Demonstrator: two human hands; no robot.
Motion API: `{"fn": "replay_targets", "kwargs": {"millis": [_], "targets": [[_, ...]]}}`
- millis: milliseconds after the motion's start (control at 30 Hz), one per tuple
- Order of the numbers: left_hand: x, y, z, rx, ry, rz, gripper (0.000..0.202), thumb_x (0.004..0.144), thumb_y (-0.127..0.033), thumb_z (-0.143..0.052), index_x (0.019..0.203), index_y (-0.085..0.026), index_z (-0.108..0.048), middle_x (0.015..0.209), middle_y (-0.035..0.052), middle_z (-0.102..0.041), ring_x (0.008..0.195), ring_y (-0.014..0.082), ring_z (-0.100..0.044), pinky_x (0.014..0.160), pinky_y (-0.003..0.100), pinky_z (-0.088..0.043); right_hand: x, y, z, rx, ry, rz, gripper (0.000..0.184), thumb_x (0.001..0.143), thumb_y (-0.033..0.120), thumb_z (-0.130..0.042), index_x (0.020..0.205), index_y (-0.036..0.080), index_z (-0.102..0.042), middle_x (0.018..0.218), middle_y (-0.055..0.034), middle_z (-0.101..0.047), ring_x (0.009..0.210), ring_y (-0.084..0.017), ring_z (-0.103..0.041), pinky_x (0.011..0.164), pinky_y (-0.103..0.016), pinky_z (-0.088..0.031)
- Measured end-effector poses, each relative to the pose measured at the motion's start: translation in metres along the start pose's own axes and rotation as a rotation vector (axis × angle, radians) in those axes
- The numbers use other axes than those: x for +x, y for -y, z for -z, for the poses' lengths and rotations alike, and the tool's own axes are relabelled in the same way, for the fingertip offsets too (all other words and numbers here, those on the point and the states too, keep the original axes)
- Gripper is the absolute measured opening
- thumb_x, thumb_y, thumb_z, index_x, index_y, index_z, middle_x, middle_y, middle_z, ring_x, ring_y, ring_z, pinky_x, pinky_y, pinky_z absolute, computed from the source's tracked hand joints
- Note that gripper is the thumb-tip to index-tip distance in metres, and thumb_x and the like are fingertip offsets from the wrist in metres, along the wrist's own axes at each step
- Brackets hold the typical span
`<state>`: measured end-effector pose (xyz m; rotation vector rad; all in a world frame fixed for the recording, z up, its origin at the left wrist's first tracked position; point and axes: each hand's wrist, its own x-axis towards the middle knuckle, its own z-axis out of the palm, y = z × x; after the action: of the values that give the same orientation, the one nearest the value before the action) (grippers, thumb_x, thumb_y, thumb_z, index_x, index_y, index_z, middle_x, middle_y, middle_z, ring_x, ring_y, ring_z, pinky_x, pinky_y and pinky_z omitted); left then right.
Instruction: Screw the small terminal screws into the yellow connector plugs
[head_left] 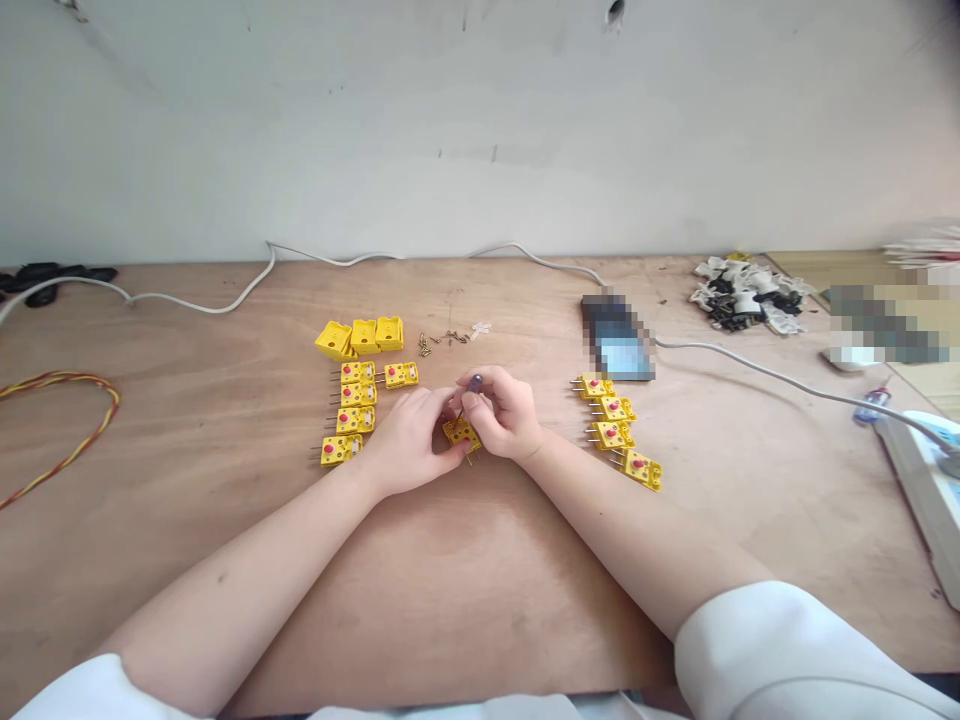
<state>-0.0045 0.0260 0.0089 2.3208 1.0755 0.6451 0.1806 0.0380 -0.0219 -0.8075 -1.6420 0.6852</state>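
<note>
My left hand [412,440] is closed on a small yellow two-pin plug [460,434] on the wooden table, its metal pins toward me. My right hand [506,415] grips a small screwdriver [475,384] with a dark purple handle, held upright over the plug. Fingers hide most of its shaft and tip. Left of my hands, yellow plugs with red dots [355,420] lie in a column, with one more plug [401,374] beside it. Another column of such plugs [615,434] lies to the right, near my right forearm.
Yellow covers [365,336], small brass screws [425,345] and clear bits [481,329] lie beyond my hands. A phone [619,340] with a white cable is right, near a pile of black and white parts [750,293]. Another screwdriver [871,404] lies by a power strip [919,490].
</note>
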Motion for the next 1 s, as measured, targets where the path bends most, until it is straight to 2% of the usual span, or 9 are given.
{"fn": "replay_targets", "kwargs": {"millis": [133, 233, 333, 467, 567, 667, 800, 900, 1000], "targets": [[-0.003, -0.001, 0.000, 0.037, -0.009, -0.018, 0.049, 0.087, -0.027, -0.064, 0.133, -0.024, -0.048, 0.111, 0.0080, -0.066, 0.105, 0.0278, -0.061, 0.093, 0.046, -0.049, 0.006, -0.003, 0.002, 0.152, -0.252, -0.143, 0.019, 0.097, 0.040, -0.054, 0.106, 0.024, -0.058, 0.076, 0.0001, -0.067, 0.061, -0.013, -0.062, 0.059, -0.028, -0.053], [-0.003, -0.004, 0.000, 0.084, 0.033, -0.040, 0.055, 0.084, -0.037, -0.071, 0.133, -0.023, -0.050, 0.118, 0.0108, -0.064, 0.112, 0.0319, -0.059, 0.098, 0.050, -0.046, 0.014, -0.010, 0.005, 0.210, -0.401, -0.213, 0.021, 0.097, 0.043, -0.054, 0.103, 0.023, -0.058, 0.073, 0.0019, -0.064, 0.054, -0.010, -0.054, 0.055, -0.025, -0.047], [-0.004, -0.007, 0.000, 0.115, 0.090, -0.057, 0.067, 0.076, -0.047, -0.079, 0.134, -0.023, -0.052, 0.124, 0.0118, -0.062, 0.116, 0.0344, -0.056, 0.102, 0.052, -0.045, 0.021, -0.016, 0.007, 0.245, -0.465, -0.272, 0.020, 0.097, 0.043, -0.054, 0.102, 0.023, -0.057, 0.070, 0.0028, -0.063, 0.053, -0.010, -0.052, 0.053, -0.023, -0.044], [-0.005, -0.005, -0.002, 0.022, 0.045, -0.044, 0.051, 0.085, -0.035, -0.070, 0.132, -0.022, -0.055, 0.123, 0.0114, -0.063, 0.116, 0.0301, -0.058, 0.102, 0.048, -0.048, 0.025, -0.022, 0.009, 0.283, -0.512, -0.336, 0.022, 0.095, 0.043, -0.055, 0.100, 0.022, -0.058, 0.069, 0.0032, -0.063, 0.052, -0.009, -0.051, 0.052, -0.022, -0.043], [-0.003, -0.001, -0.002, -0.167, -0.060, 0.113, 0.039, 0.089, -0.039, -0.064, 0.124, -0.022, -0.060, 0.117, 0.0100, -0.067, 0.107, 0.0263, -0.063, 0.093, 0.043, -0.053, 0.026, -0.023, 0.010, 0.307, -0.535, -0.376, 0.022, 0.094, 0.043, -0.056, 0.099, 0.022, -0.059, 0.068, 0.0032, -0.063, 0.051, -0.009, -0.050, 0.052, -0.021, -0.042], [0.002, 0.000, 0.001, -0.559, -0.145, 0.358, 0.043, 0.097, -0.055, -0.048, 0.116, -0.020, -0.064, 0.117, 0.0116, -0.069, 0.100, 0.0246, -0.066, 0.079, 0.039, -0.056, 0.027, -0.024, 0.011, 0.327, -0.546, -0.410, 0.023, 0.093, 0.042, -0.057, 0.100, 0.021, -0.060, 0.068, 0.0027, -0.064, 0.052, -0.009, -0.051, 0.053, -0.022, -0.043], [0.008, -0.003, 0.009, -1.137, -0.063, 0.536, 0.065, 0.097, -0.068, -0.032, 0.111, -0.017, -0.069, 0.117, 0.0169, -0.070, 0.081, 0.0231, -0.066, 0.066, 0.041, -0.055, 0.028, -0.027, 0.011, 0.322, -0.541, -0.429, 0.025, 0.093, 0.044, -0.057, 0.100, 0.020, -0.060, 0.069, 0.0025, -0.064, 0.052, -0.009, -0.053, 0.053, -0.022, -0.044], [0.010, -0.005, 0.012, -1.273, 0.009, 0.604, 0.063, 0.094, -0.070, -0.039, 0.107, -0.017, -0.071, 0.116, 0.0172, -0.070, 0.077, 0.0226, -0.064, 0.062, 0.039, -0.052, 0.028, -0.030, 0.011, 0.316, -0.538, -0.428, 0.026, 0.093, 0.046, -0.057, 0.100, 0.021, -0.059, 0.069, 0.0029, -0.064, 0.052, -0.009, -0.053, 0.053, -0.022, -0.043], [0.008, -0.005, 0.009, -1.238, 0.020, 0.596, 0.062, 0.094, -0.070, -0.040, 0.104, -0.017, -0.070, 0.111, 0.0157, -0.069, 0.079, 0.0212, -0.063, 0.065, 0.036, -0.051, 0.030, -0.031, 0.011, 0.333, -0.563, -0.438, 0.026, 0.092, 0.047, -0.058, 0.099, 0.022, -0.060, 0.068, 0.0028, -0.064, 0.052, -0.009, -0.052, 0.052, -0.021, -0.042]]}}
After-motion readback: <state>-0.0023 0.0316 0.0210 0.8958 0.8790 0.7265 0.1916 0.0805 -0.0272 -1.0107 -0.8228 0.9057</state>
